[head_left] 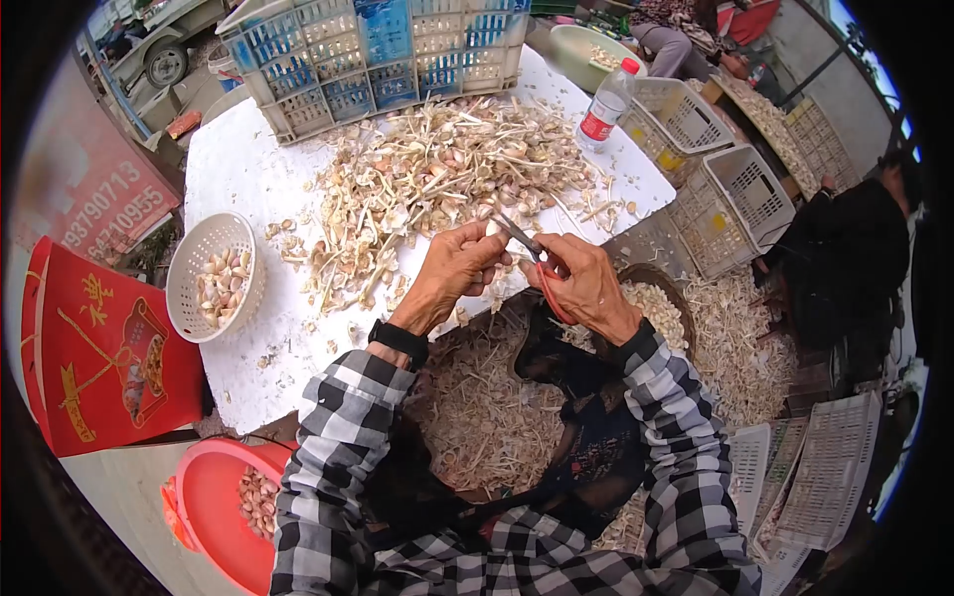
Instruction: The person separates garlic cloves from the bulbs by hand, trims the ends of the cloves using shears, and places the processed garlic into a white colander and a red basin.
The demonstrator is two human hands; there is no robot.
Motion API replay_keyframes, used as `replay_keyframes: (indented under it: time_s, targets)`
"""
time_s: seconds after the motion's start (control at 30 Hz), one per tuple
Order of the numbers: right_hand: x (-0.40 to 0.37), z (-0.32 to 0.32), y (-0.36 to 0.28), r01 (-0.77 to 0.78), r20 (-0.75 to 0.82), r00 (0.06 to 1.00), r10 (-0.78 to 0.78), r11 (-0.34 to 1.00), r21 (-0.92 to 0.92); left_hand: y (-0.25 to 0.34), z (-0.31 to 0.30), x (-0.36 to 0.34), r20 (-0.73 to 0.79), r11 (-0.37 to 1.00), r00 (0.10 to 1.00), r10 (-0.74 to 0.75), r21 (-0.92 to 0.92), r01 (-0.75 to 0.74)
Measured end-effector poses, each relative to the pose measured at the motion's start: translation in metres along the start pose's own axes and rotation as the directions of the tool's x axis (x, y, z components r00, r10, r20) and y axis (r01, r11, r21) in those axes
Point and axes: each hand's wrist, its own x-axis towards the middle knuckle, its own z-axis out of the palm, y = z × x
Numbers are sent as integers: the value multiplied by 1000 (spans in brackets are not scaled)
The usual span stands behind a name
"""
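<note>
My left hand (pixel 459 266) pinches a pale garlic clove (pixel 493 228) above the near edge of the white table. In my right hand (pixel 588 282) are scissors (pixel 550 288) with red handles, their blades pointing up and left at the clove. Behind both hands a wide heap of garlic skins and dry stalks (pixel 437 179) covers the middle of the table. To the left a white colander (pixel 250 260) holds garlic cloves (pixel 221 282). Beneath my right forearm, a basket of peeled cloves (pixel 656 310) is partly hidden.
A blue-and-white crate (pixel 388 45) stands at the table's back, a red-capped bottle (pixel 606 104) at its right. Left are a red gift bag (pixel 119 358) and a red basin (pixel 214 497). Crates (pixel 740 204) and a person in black (pixel 845 258) are at right. Skins (pixel 487 407) lie below.
</note>
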Motion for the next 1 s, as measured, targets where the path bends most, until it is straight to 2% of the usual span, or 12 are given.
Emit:
replay_keyframes:
  time_s: [0.03,0.07,0.1,0.3,0.37,0.47,0.5,0.6,0.63,0.7,0.87,1.0]
  targets:
    - [-2,-3,0,1,21,1000,0,1000,-19,0,-1,0,33,1000,999,17,12,-18]
    - [-4,4,10,95,-62,994,-95,995,8,-2,1,3,11,1000,1000,19,18,-19]
    - [-6,3,6,36,-38,999,-34,998,57,2,2,0,30,999,1000,9,36,-10]
    - [-7,-3,7,34,-90,996,-29,998,48,-3,-4,-2,104,992,995,7,-125,6]
    - [-6,-15,2,-109,-99,987,127,980,168,-4,-9,-2,30,959,1000,-1,-283,9]
    - [-6,-17,6,-127,-162,973,165,966,224,-12,-30,2,16,855,999,43,-517,-29]
    - [-5,-9,12,-30,-265,959,98,968,250,-10,-32,2,-30,815,999,18,-579,-32]
    - [-3,-14,1,-173,-155,963,219,949,265,13,-33,-15,-93,714,996,5,-697,-69]
    - [-1,-9,5,-166,-155,966,208,954,248,20,-42,-17,-93,684,994,-59,-729,-27]
    - [1,-4,8,-205,-139,960,244,947,249,38,-48,-39,-84,716,996,26,-694,-77]
    - [0,-7,1,-248,-99,955,278,938,242,60,-122,-79,-388,707,920,-49,-664,-243]
    - [-4,-7,5,-241,-83,959,269,937,251,76,-193,-104,-682,668,725,-102,-586,-458]
